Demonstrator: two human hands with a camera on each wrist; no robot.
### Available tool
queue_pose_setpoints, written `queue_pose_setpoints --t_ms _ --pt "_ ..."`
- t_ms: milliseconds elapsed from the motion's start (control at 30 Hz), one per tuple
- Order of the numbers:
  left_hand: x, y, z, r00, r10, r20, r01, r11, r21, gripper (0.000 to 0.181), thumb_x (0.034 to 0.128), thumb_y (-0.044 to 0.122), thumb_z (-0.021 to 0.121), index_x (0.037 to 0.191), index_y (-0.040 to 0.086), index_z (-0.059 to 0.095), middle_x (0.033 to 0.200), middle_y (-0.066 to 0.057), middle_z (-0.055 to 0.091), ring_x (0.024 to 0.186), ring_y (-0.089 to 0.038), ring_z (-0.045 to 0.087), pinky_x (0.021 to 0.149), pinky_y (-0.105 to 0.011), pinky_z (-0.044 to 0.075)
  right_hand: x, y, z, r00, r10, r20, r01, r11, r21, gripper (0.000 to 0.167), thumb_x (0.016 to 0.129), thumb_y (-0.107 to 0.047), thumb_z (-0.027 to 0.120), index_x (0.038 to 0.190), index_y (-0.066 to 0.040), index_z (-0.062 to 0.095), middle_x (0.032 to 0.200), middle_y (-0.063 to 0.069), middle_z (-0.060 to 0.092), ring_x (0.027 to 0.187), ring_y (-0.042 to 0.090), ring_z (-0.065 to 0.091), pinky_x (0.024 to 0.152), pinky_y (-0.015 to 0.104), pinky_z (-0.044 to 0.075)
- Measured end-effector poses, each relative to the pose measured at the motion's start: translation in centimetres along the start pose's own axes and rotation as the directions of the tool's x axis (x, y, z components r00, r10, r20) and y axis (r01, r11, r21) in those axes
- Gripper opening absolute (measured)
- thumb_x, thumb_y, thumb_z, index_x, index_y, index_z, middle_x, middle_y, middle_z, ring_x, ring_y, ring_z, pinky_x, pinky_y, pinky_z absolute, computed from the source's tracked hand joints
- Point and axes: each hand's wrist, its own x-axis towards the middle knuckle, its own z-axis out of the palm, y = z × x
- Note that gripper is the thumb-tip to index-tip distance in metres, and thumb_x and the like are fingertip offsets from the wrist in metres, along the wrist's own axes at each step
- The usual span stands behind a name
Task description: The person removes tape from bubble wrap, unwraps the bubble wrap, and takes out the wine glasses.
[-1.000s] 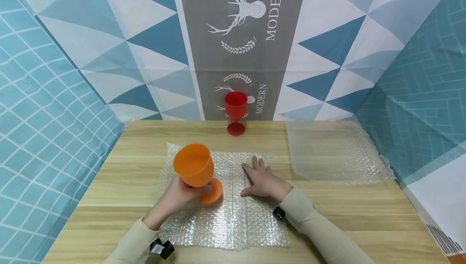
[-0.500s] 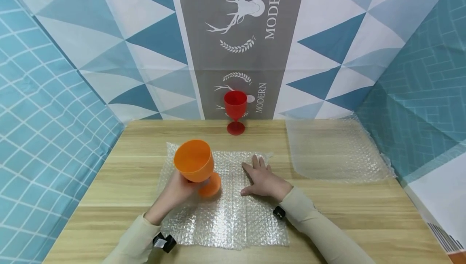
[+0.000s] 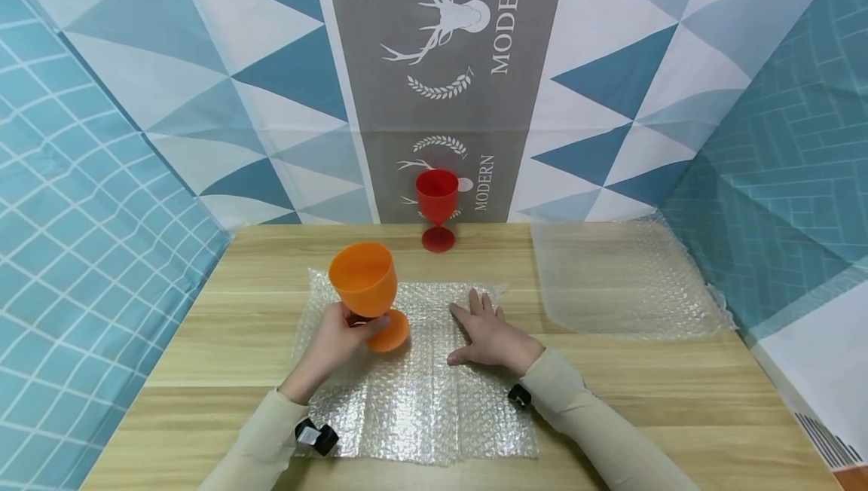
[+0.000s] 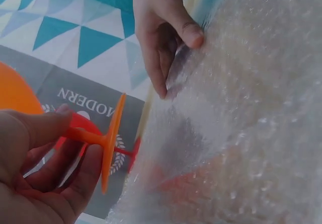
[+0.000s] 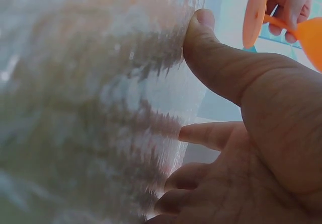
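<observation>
An orange goblet (image 3: 364, 280) is tilted in my left hand (image 3: 337, 344), whose thumb and fingers pinch its stem (image 4: 83, 135). Its round base (image 4: 113, 143) is held above the bubble wrap, apart from it, in the left wrist view. With fingers spread, my right hand (image 3: 490, 333) rests on the sheet of bubble wrap (image 3: 407, 416), its fingertips touching the surface. Under and between both hands, that sheet lies flat on the wooden table. The right wrist view shows the thumb (image 5: 204, 38) and fingers against the wrap, with the goblet beyond them.
A red goblet (image 3: 437, 201) stands upright at the table's back edge, near the patterned wall. Another sheet of bubble wrap (image 3: 624, 280) lies at the back right. Wooden tabletop (image 3: 230, 340) shows around the middle sheet.
My left hand has carried the orange goblet a little away from me, toward the back of the table. The right hand has stayed in place on the bubble wrap.
</observation>
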Motion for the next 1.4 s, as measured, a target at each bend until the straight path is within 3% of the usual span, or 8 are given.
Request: queue_pose_setpoints --t_ms 233,700,1067,1400 --pt "1.1 -0.2 -0.1 0.997 -0.023 -0.068 0.026 0.998 0.054 0.027 0.0882 0.01 0.081 0.112 0.0 0.072 0.106 -0.017 0.077 0.098 -0.029 0.075 0.084 -0.029 0.062 -0.1 -0.1 -0.2 1.0 0.0 0.006 0.0 1.0 0.006 0.1 0.085 -0.05 0.08 0.162 -0.01 0.03 0.167 0.033 -0.001 0.154 0.055 0.001 0.122 0.072 0.011" --pt "2.4 -0.2 -0.6 0.998 -0.017 -0.065 0.022 0.997 0.072 0.028 0.0904 0.012 0.08 0.112 -0.002 0.071 0.109 -0.02 0.076 0.102 -0.034 0.074 0.089 -0.042 0.062 -0.1 -0.1 -0.1 1.0 -0.003 -0.006 0.003 1.0 0.01 0.099 0.085 -0.049 0.081 0.162 -0.009 0.032 0.167 0.033 0.001 0.154 0.055 0.002 0.123 0.071 0.011" --pt "3.7 0.2 -1.1 0.998 -0.019 -0.064 0.026 0.994 0.108 0.028 0.0907 0.011 0.079 0.113 -0.003 0.07 0.109 -0.02 0.076 0.103 -0.034 0.074 0.091 -0.043 0.062 -0.1 0.0 -0.1 1.0 0.0 -0.002 0.0 1.0 0.01 0.1 0.084 -0.049 0.081 0.162 -0.01 0.032 0.167 0.033 0.001 0.154 0.055 0.001 0.123 0.071 0.011" --pt "4.7 0.5 -1.1 0.996 0.026 -0.085 -0.012 0.987 0.161 0.029 0.0912 0.013 0.079 0.113 -0.002 0.069 0.11 -0.021 0.075 0.101 -0.035 0.074 0.088 -0.048 0.062 -0.1 0.0 0.0 1.0 -0.001 -0.009 0.001 1.0 0.013 0.099 0.084 -0.049 0.081 0.161 -0.009 0.033 0.167 0.033 0.002 0.154 0.055 0.002 0.123 0.071 0.011"
